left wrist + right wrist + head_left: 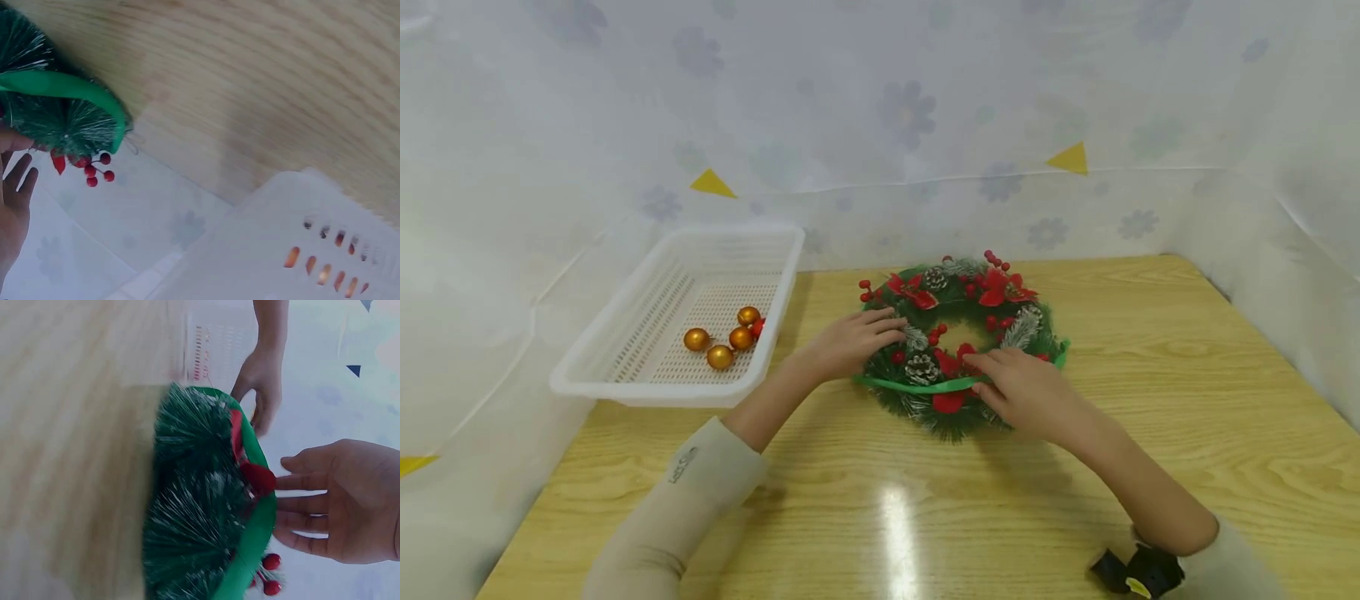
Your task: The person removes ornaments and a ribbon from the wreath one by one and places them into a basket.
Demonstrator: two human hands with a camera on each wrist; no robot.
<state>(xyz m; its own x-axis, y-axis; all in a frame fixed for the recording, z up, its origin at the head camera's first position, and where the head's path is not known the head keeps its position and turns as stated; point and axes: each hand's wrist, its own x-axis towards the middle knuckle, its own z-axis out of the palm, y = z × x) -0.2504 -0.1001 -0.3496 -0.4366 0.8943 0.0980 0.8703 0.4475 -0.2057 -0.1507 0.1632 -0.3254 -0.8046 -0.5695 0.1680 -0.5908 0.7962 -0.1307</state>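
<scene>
Green bristly wreath [962,342] lies mid-table, right of the white basket [625,379].
Left hand [853,340] and right hand [1030,392] rest on it, fingers straight, ribbon [925,386] beneath. Likely light, springy, ornaments fragile: hold the rim.

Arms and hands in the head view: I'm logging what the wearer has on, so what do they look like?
Both hands are bare, no gloves or rings visible. The left arm wears a beige long sleeve pushed up the forearm, with small grey lettering near the cuff. The right arm shows a similar pale sleeve, with a black wrist device carrying a yellow mark.
</scene>
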